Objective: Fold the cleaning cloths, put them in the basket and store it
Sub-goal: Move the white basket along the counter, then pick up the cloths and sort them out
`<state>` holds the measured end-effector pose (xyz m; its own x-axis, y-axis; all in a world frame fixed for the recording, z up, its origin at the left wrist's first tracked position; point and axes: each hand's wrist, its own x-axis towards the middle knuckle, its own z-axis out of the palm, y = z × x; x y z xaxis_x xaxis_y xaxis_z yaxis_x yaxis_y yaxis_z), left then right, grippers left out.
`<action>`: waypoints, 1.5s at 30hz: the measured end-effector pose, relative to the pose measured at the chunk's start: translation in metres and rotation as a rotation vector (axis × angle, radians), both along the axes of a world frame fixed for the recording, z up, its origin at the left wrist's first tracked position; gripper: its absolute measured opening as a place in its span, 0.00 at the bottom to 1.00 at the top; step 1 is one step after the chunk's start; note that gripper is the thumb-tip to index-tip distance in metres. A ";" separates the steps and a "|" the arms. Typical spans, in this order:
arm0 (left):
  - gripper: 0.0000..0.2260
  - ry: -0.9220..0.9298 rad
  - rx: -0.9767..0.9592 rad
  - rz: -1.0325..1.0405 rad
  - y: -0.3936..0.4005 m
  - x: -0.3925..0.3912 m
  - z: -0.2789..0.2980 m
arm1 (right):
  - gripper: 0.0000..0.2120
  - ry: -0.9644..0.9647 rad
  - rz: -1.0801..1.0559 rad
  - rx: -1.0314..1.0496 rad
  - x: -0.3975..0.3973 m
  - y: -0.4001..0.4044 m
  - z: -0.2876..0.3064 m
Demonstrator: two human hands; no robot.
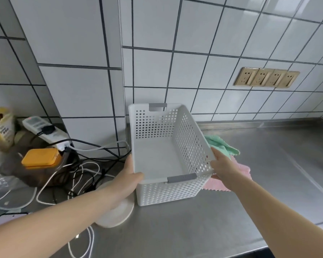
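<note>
A white perforated plastic basket (157, 157) with grey handle inserts stands empty near the wall on the steel counter. My left hand (128, 175) grips its left rim near the front corner. My right hand (221, 164) holds the right rim. Behind and to the right of the basket lie a crumpled green cloth (222, 146) and a pink cloth (239, 170), both partly hidden by the basket and my right hand.
The steel counter (268, 164) runs to the right under a tiled wall with a row of brass sockets (267, 77). At the left are a power strip (45, 131), tangled cables (82, 175), an orange-lidded container (41, 158), a round white lid (117, 215) and a carton.
</note>
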<state>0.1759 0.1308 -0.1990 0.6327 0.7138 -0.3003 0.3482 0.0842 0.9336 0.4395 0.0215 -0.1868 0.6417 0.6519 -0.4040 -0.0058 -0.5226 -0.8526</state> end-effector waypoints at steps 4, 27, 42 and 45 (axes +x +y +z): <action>0.33 -0.020 -0.010 0.012 0.015 0.007 -0.003 | 0.27 -0.046 0.012 -0.034 0.008 0.015 -0.005; 0.30 -0.058 0.009 0.025 0.055 0.019 -0.004 | 0.23 -0.487 0.017 -0.064 0.015 0.052 -0.007; 0.20 -0.344 0.570 -0.013 -0.042 0.047 0.054 | 0.08 -0.584 -0.204 0.333 -0.051 -0.055 0.049; 0.16 -0.390 0.453 -0.185 -0.081 0.057 0.052 | 0.08 -0.615 -0.289 0.329 -0.065 -0.105 0.047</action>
<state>0.2328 0.0494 -0.1469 0.7603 0.5842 0.2840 -0.0543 -0.3785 0.9240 0.3742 -0.0838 -0.1396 0.8527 0.4483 0.2683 0.4229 -0.2907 -0.8583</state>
